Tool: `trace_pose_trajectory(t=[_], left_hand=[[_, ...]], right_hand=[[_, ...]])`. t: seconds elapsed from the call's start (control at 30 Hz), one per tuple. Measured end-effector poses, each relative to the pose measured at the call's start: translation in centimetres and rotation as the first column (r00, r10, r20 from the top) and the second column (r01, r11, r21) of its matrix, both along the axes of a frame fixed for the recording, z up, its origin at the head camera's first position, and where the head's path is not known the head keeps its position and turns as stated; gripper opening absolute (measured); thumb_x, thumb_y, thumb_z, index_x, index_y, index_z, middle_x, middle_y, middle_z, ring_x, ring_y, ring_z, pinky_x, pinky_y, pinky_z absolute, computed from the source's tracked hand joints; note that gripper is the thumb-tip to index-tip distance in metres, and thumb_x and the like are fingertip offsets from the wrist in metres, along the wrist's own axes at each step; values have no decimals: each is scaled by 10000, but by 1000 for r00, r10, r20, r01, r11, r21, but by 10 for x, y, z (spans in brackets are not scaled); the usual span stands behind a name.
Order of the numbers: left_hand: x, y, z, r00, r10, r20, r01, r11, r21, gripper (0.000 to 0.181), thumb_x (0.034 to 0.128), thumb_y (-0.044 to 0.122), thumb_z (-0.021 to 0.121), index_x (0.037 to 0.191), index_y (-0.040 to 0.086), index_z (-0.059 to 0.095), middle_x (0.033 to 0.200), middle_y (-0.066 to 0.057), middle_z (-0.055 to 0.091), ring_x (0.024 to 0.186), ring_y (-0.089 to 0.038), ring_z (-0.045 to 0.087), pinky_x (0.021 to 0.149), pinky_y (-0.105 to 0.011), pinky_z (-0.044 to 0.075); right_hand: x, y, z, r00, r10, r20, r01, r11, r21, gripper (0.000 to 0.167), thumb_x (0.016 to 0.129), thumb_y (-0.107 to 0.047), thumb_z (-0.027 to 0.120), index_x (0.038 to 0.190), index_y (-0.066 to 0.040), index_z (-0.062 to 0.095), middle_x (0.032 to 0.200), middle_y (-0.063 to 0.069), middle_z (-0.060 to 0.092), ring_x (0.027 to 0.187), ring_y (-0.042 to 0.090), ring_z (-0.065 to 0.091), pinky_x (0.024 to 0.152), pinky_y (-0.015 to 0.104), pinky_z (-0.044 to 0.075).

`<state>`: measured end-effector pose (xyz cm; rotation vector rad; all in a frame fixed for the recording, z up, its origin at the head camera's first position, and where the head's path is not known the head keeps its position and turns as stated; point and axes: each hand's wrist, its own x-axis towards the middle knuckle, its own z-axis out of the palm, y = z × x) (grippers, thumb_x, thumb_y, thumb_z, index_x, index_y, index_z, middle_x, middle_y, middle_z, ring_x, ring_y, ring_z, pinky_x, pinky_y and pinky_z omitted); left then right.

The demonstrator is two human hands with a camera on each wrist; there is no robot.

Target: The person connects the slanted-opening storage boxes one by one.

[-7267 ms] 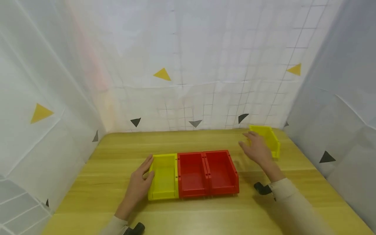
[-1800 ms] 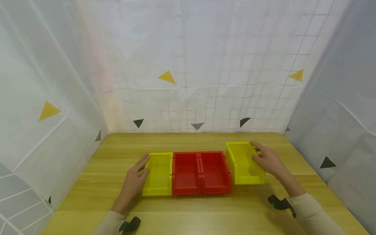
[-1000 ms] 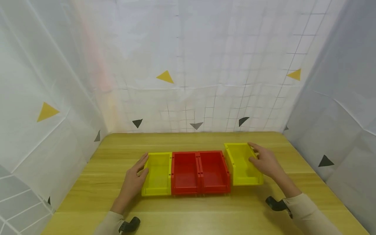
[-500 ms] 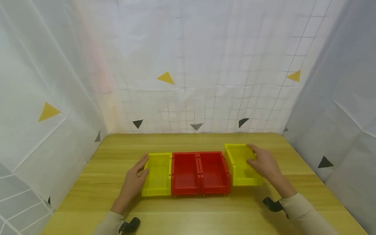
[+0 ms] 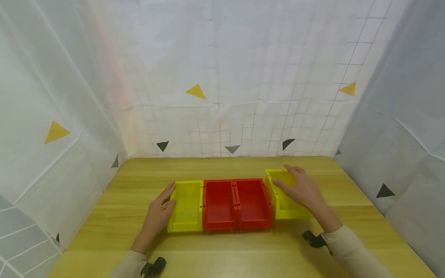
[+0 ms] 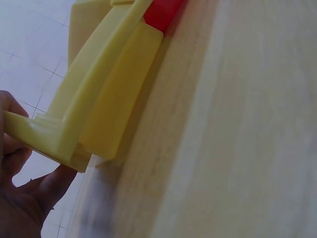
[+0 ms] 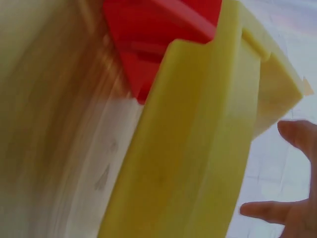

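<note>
In the head view, a yellow bin (image 5: 186, 206), two red bins (image 5: 219, 206) and another yellow bin (image 5: 290, 210) stand in a side-by-side row. My left hand (image 5: 157, 214) grips the left side wall of the left yellow bin; the left wrist view shows that wall (image 6: 34, 134) between fingers and thumb. The right yellow bin sits slightly higher and farther back than the red bin beside it. Over its opening hovers my right hand (image 5: 302, 189), thumb and fingers spread. In the right wrist view these fingers (image 7: 267, 210) stand apart from the bin's wall.
The bins stand on a wood-grain table (image 5: 222, 253). A white sheet (image 5: 240, 77) with grid lines and triangles hangs behind the table, with further sheets at both sides. Each wrist carries a small black camera mount (image 5: 314, 239).
My right hand brought the right yellow bin from the back right to the row's right end. It has since let go and shifted left above it. My left hand stays put.
</note>
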<state>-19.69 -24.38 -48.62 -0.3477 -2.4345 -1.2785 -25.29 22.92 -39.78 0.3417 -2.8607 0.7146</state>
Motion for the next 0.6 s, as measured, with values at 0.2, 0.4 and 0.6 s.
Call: trace_pose_trajectory(t=[0.2,0.4,0.6], left_hand=[[0,1,0,1000,-4,-5,4,1000,1,537,1058,45,554,1582,45,435,1633,44,361,1468,-267,389,1075,-504,429],[1,1,1,1000,-1,-5,1,1000,3,536,1056,40,552,1579,40,438,1633,39,361,1458,-286,404,1071,-521,429],[1,1,0,1000,-1,2,1,1000,8,537,1059,42,549,1584,48,433,1634,43,360,1464,-273,395,1076,-506,426]], right_hand=[[0,-11,2,995,-44,94,36,996,83,1055,897,-810,526,1593,-28,395,1530,421,301,1204,645,494,907,738,451],[-2,-14,4,993,-57,107,45,993,108,993,905,-787,540,1569,-54,454,1492,426,343,1141,607,541,859,690,499],[-2,-18,8,992,-69,107,57,991,118,958,904,-757,579,1557,-63,481,1468,428,368,1113,582,562,797,637,536]])
